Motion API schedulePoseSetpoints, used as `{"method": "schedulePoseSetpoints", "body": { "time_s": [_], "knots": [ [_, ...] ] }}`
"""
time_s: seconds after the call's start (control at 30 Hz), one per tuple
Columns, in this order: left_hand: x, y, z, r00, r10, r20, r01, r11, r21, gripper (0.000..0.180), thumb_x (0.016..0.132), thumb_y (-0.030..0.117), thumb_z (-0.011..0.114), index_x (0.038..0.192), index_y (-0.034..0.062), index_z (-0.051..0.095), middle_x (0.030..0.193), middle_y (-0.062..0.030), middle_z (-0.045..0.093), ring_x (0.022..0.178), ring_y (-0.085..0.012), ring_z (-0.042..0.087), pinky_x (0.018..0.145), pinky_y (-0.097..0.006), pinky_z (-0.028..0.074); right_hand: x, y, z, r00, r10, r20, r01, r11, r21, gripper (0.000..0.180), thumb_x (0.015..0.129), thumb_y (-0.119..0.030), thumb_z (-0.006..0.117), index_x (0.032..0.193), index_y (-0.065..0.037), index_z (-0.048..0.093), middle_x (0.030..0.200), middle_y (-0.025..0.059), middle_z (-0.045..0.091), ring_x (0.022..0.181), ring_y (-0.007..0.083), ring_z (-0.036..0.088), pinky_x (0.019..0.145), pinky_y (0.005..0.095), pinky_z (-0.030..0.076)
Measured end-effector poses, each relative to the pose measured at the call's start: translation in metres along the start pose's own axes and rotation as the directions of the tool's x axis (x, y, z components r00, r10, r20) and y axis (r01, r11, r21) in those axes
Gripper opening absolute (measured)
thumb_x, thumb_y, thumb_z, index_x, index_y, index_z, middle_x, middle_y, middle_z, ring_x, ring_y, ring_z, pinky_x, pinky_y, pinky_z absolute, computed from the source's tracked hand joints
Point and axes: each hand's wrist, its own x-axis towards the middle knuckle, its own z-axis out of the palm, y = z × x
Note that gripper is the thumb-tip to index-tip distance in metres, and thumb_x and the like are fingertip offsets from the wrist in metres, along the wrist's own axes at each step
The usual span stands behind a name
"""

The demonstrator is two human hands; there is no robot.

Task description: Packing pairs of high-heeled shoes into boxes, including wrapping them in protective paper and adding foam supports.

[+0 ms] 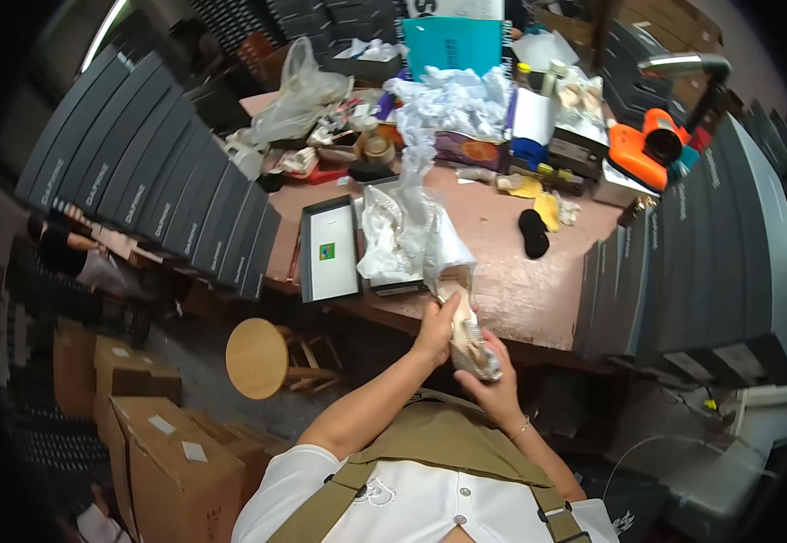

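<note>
A pale beige shoe [459, 319] with a shiny silvery part at its near end is between my two hands, over the table's front edge. My left hand [434, 331] is closed round its left side, thumb on top. My right hand [495, 387] grips the near end from the right and below. White tissue paper [446, 246] lies against the shoe's far end. Just beyond, an open shoebox holds crumpled white wrapping [384, 237]. Left of it sits a dark-rimmed box lid [330, 282], white inside, with a small green sticker.
Tall stacks of dark shoeboxes stand at left [154, 181] and right [719, 244]. Crumpled tissue [452, 100] heaps at the table's back. A black oval pad [533, 233], yellow cloth [545, 210] and orange tool [638, 156] are on the right. A round stool [258, 358] and cartons [181, 466] stand lower left.
</note>
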Motion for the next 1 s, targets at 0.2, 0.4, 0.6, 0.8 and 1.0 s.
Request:
{"method": "schedulePoseSetpoints", "body": {
  "time_s": [0.2,0.4,0.6,0.8,1.0],
  "knots": [
    [0.028,0.064,-0.094,0.868,0.488,-0.093,-0.389,0.785,0.483,0.029,0.093,0.018,0.058,0.115,-0.0007,0.058,0.100,-0.0021,0.062,0.090,-0.0079,0.056,0.081,-0.022,0.045,0.048,0.010,-0.023,0.968,0.147,-0.204,-0.138,0.989,0.056,0.042,0.074,-0.008,0.070,0.112,0.004,0.057,0.121,0.0148,0.052,0.110,0.0211,0.052,0.094,0.0318,0.040],
    [0.087,0.122,-0.257,0.712,0.602,-0.362,-0.146,0.631,0.762,0.022,0.086,0.015,0.063,0.103,0.0010,0.061,0.087,-0.0033,0.062,0.080,-0.0106,0.059,0.071,-0.024,0.048,0.111,0.122,-0.021,0.942,0.332,-0.055,-0.337,0.927,-0.164,0.056,0.074,-0.014,0.074,0.122,0.001,0.049,0.113,0.0133,0.057,0.103,0.0231,0.055,0.088,0.0308,0.043],
    [0.133,0.172,-0.384,0.642,0.717,-0.272,0.260,0.130,0.957,0.029,0.081,0.016,0.064,0.104,-0.0007,0.059,0.099,-0.0203,0.061,0.097,-0.0355,0.058,0.085,-0.043,0.046,0.127,0.051,-0.020,0.942,0.226,-0.248,-0.312,0.863,-0.397,0.081,0.075,-0.013,0.072,0.143,-0.009,0.028,0.141,0.0142,0.035,0.127,0.0324,0.038,0.098,0.0455,0.037],
    [0.165,0.174,-0.444,0.810,0.488,-0.325,0.370,0.005,0.929,0.026,0.077,0.016,0.069,0.097,0.0024,0.059,0.091,-0.0198,0.061,0.093,-0.0353,0.058,0.082,-0.043,0.046,0.166,-0.008,0.037,0.974,0.200,-0.111,-0.225,0.923,-0.311,0.068,0.080,-0.010,0.067,0.140,-0.007,0.034,0.131,0.0122,0.044,0.118,0.0263,0.047,0.093,0.0386,0.042],
    [0.093,0.203,-0.376,0.879,0.411,-0.244,-0.079,0.628,0.774,0.014,0.089,0.014,0.058,0.089,0.0027,0.051,0.072,-0.0084,0.060,0.063,-0.0156,0.059,0.053,-0.029,0.044,0.188,-0.015,0.109,0.925,0.265,0.271,-0.187,0.941,-0.281,0.051,0.083,-0.003,0.064,0.130,-0.002,0.045,0.115,0.0104,0.055,0.100,0.0181,0.058,0.082,0.0293,0.049]
  ]
}}
